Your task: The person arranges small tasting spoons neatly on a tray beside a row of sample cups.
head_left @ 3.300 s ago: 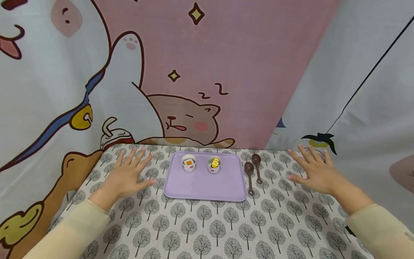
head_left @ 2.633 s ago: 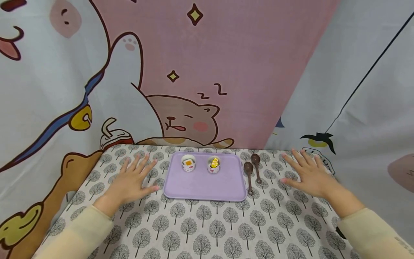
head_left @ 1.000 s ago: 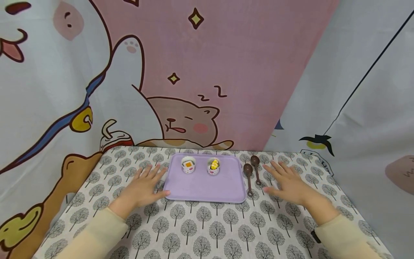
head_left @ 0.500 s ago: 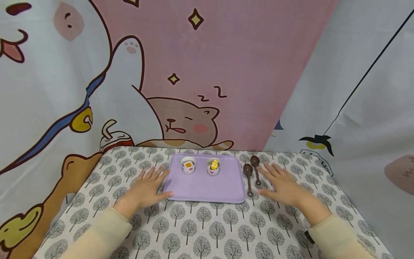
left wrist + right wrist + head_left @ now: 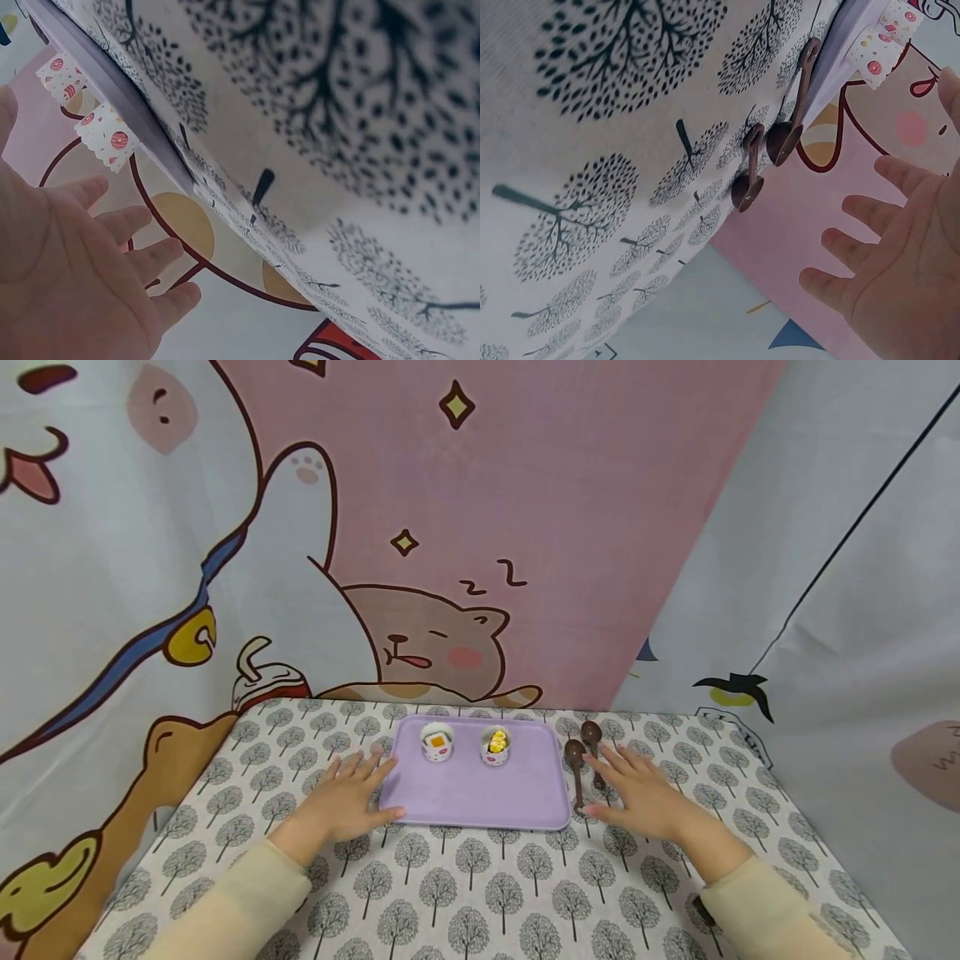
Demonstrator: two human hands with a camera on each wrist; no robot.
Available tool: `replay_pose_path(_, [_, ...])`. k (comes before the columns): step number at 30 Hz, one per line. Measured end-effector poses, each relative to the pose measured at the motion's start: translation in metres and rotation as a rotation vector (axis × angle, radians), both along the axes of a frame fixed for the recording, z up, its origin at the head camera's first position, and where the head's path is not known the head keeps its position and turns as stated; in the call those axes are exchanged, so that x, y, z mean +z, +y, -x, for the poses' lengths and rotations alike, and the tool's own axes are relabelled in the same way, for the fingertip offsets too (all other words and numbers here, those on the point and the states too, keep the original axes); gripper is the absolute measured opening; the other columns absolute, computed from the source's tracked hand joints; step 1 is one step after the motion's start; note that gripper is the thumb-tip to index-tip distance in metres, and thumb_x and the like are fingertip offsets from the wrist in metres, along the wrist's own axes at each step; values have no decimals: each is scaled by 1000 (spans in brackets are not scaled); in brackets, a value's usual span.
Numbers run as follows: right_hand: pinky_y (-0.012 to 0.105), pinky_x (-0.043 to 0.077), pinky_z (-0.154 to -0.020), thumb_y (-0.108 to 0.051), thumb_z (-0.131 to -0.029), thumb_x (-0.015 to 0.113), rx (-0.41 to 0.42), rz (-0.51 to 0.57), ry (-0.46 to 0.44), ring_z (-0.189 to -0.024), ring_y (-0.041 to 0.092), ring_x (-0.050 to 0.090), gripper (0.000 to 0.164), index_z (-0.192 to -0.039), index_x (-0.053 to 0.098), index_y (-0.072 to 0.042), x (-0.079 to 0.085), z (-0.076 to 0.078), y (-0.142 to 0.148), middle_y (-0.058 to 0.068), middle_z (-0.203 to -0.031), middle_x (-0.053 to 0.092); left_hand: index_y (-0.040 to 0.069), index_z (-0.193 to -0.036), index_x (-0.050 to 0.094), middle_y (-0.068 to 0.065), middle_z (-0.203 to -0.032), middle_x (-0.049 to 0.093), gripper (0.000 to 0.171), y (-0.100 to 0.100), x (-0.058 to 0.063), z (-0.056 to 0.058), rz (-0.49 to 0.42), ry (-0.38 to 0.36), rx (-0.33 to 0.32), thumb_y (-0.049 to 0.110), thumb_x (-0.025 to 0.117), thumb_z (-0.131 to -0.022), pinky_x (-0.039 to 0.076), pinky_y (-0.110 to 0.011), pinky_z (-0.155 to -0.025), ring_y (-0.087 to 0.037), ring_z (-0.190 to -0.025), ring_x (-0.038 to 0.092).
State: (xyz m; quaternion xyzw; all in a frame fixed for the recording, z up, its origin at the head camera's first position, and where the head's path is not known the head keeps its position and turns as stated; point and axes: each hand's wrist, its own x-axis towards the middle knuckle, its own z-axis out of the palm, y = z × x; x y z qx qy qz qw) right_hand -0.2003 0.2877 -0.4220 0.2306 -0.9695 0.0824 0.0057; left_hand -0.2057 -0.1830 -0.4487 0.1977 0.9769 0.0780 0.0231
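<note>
My left hand [image 5: 341, 800], fingers spread, hovers by the left edge of a lilac tray [image 5: 480, 797] and holds nothing. On the right, my empty right hand [image 5: 643, 795] reaches toward two brown spoons, its fingertips overlapping their handles in the head view. One spoon [image 5: 575, 756] lies nearer the tray; the other spoon [image 5: 591, 732] is a little farther back. Two small paper cups stand toward the tray's back: the left cup [image 5: 439, 753] contains something white and orange, the right cup [image 5: 492, 758] something yellow and white. Both wrist views show palms with extended fingers.
A cloth printed with grey trees [image 5: 472, 893] covers the table. Behind it hangs a cartoon curtain [image 5: 585, 527], with a sleeping bear over the table's back edge. A pale curtain [image 5: 847, 693] hangs along the right side.
Both hands have come inward from wide apart, the left toward the tray's edge and the right leftward to the spoons. Tray, cups and spoons stay where they were.
</note>
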Motion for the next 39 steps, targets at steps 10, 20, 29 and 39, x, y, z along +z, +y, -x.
replay_pose_path(10, [71,12,-115,-60,-94,59,18,10,-16,-147,49,19,81,-157,35,-16,-5,3,-10,17,-163,25,13,-158,31,-18,-162,25,82,7,0,1,-8,-15,-13,63,49,-96,12,-67,-117,-51,-145,23])
replay_pose_path(20, [72,15,-113,-57,-93,61,26,19,-26,-144,52,22,79,-155,39,-13,-8,3,-17,19,-161,28,15,-158,31,-17,-162,24,82,12,-3,5,11,-43,-11,66,48,-96,10,-66,-118,-49,-146,22])
replay_pose_path(29, [74,15,-112,-58,-91,63,27,9,-38,-144,52,24,80,-153,41,-12,-12,5,-24,18,-160,30,15,-158,32,-18,-163,23,84,13,-5,8,31,-65,-2,67,49,-94,12,-65,-118,-50,-146,23])
replay_pose_path(39, [72,12,-113,-58,-92,63,33,-17,-87,-146,50,20,82,-155,38,-12,-14,7,-29,19,-161,28,16,-158,32,-17,-163,23,88,14,-11,11,60,-104,15,71,50,-91,13,-66,-118,-48,-146,22])
